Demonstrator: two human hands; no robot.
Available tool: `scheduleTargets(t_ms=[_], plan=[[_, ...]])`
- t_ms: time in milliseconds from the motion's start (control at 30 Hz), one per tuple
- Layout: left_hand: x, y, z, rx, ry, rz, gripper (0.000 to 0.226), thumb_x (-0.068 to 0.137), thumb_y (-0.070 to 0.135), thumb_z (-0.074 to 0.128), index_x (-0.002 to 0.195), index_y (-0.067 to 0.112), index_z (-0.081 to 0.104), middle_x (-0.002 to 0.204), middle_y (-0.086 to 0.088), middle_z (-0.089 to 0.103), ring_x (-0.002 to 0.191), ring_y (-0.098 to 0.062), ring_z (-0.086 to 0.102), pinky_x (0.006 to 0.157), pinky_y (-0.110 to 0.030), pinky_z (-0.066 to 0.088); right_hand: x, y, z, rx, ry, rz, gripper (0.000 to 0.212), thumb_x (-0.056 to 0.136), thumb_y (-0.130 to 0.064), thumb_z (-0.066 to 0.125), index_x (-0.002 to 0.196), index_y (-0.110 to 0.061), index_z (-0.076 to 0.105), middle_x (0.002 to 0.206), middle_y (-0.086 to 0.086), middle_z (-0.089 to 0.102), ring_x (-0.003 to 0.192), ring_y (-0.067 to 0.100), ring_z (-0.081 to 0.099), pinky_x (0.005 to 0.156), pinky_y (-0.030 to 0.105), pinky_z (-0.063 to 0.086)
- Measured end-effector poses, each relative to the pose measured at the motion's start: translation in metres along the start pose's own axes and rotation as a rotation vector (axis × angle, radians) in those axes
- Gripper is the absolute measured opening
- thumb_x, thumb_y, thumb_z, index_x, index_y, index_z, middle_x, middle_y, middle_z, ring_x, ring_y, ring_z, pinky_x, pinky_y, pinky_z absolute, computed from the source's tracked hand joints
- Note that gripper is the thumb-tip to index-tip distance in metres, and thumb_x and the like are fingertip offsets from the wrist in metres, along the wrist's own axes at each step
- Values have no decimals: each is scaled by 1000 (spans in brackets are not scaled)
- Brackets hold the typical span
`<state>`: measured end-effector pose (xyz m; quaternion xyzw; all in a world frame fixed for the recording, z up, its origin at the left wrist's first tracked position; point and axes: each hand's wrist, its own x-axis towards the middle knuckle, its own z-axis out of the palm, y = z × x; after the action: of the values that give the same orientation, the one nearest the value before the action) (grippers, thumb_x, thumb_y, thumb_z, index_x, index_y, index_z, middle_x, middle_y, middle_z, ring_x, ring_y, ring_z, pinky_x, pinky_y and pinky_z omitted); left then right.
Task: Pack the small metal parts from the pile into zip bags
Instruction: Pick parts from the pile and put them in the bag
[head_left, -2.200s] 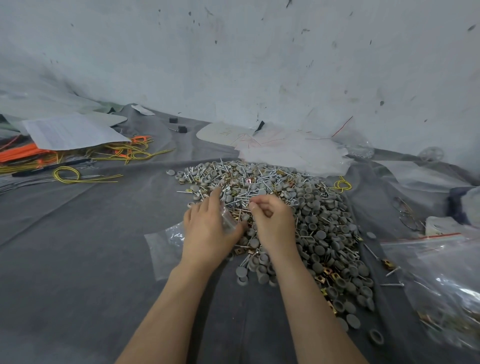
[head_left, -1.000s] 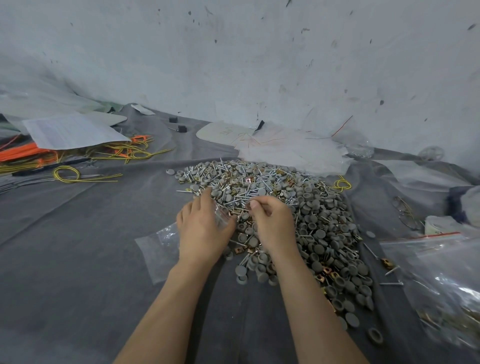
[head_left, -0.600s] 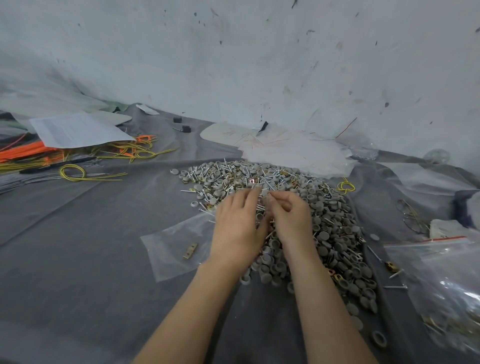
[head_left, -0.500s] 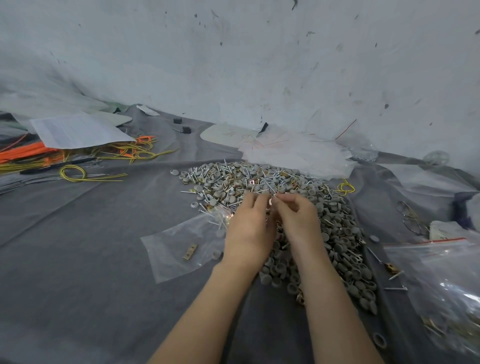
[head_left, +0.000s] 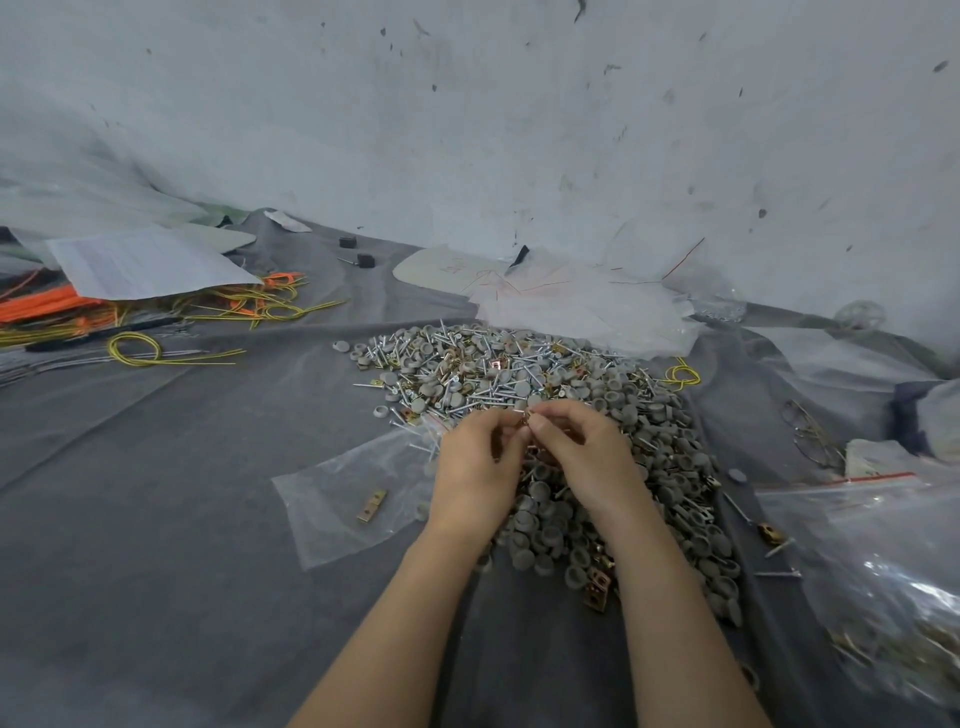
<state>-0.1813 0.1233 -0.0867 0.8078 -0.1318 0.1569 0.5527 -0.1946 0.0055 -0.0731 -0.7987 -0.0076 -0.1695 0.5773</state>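
Pile (head_left: 519, 364) — grey caps, silver nails, brass clips — heaped on grey cloth (head_left: 156, 519). A clear bag (head_left: 332, 483) lies flat against its left edge, one clip (head_left: 371, 506) inside. Left hand (head_left: 475, 467) and right hand (head_left: 587, 457) pinch a small part (head_left: 526, 415) above it.

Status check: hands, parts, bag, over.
Over pile, left hand and right hand pinch one small part between them. Flat bag to their left, one brass clip inside. Nothing in the way.

Head cam, wide-angle, looks fwd & down, close over pile (head_left: 519, 374).
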Motion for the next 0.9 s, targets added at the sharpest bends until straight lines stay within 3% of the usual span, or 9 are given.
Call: scheduleTargets(t_ms=[200,333,467,633,733,900], plan=[[0,0,0,-112,-18,-56,12,90,19,65,97,11,70,75,9,64,65,2,56,59,-7,41,-1,1,5,-62,23,-64,16,93,-19,58,85,-33,59,88,-13,63,78,-9,57,70,5,41],[1,3,-4,-344,-99,-108,12,89,13,65,94,3,70,73,2,65,64,-3,57,63,-14,45,0,7,5,87,18,1,10,95,-25,56,87,-26,63,87,-9,65,82,1,60,78,21,45],[1,4,-5,-445,-133,-136,10,89,10,65,92,1,69,66,6,63,56,4,54,58,-11,43,-1,6,5,211,-22,64,15,96,-24,54,85,-22,64,83,-6,64,85,11,60,87,36,49],[1,2,-2,-409,-96,-153,9,89,12,65,83,7,68,63,4,60,56,-3,51,58,-18,42,-1,-1,9,-179,83,-73,11,96,-24,51,87,-26,55,88,-10,60,81,-3,54,67,3,37],[1,1,-2,-415,-83,-179,13,89,12,66,76,14,67,61,7,61,55,-1,52,58,-18,43,-3,-4,12,-294,133,-152,4,96,-20,52,93,-19,54,94,-4,56,82,-1,50,66,-2,34],[1,4,-3,-495,-88,-233,14,88,14,66,75,10,68,65,-6,62,64,-18,53,65,-31,43,-7,-8,10,-357,178,-267,3,93,-17,59,91,-17,56,93,1,59,78,-4,51,68,0,37]])
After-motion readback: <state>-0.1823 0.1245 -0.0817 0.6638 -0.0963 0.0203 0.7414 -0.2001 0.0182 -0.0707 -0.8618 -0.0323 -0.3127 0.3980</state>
